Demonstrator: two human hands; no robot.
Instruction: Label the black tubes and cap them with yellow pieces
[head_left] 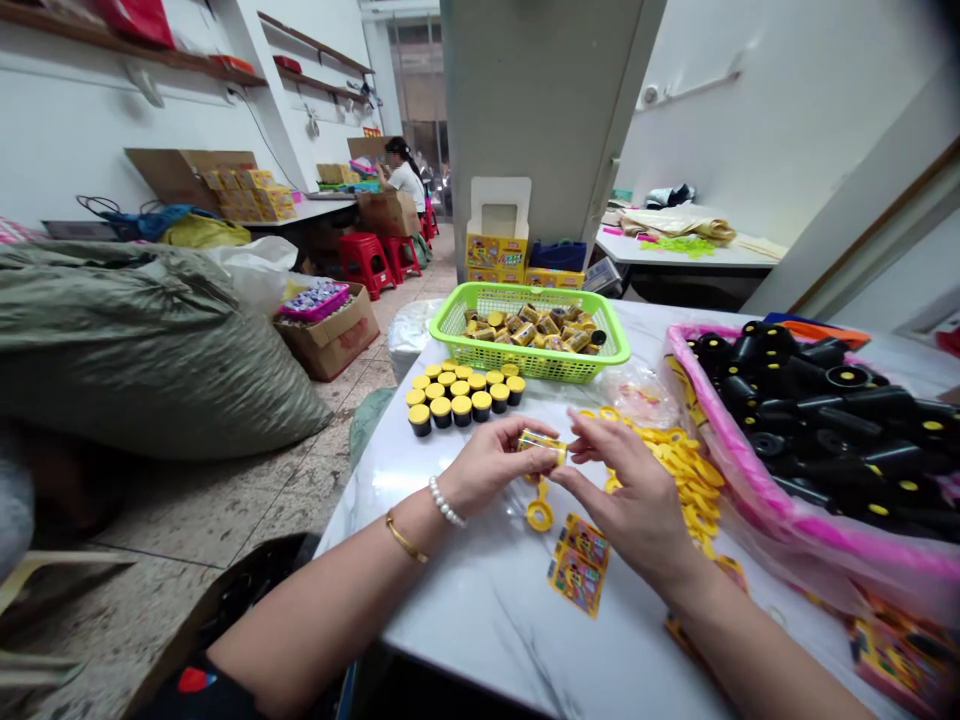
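Observation:
My left hand [491, 465], wearing a pearl bracelet and a gold bangle, grips a small yellow-labelled cylinder [541, 447] lying sideways over the table. At the cylinder's right end, my right hand [626, 480] has its thumb and fingers spread apart; whether a fingertip touches it I cannot tell. Below the hands lie a yellow ring-shaped piece [539, 515] and colourful printed labels [580, 563]. Beyond my right hand spreads a heap of yellow plastic pieces [686, 475]. Rows of black pots with yellow lids [461, 405] stand upright to the left.
A green basket [525, 358] of labelled cylinders stands at the back of the white table [465, 580]. On the right, a pink-rimmed container [757, 495] holds black cylinders. Large sacks [150, 340] fill the left floor. A person [407, 175] sits at a far table.

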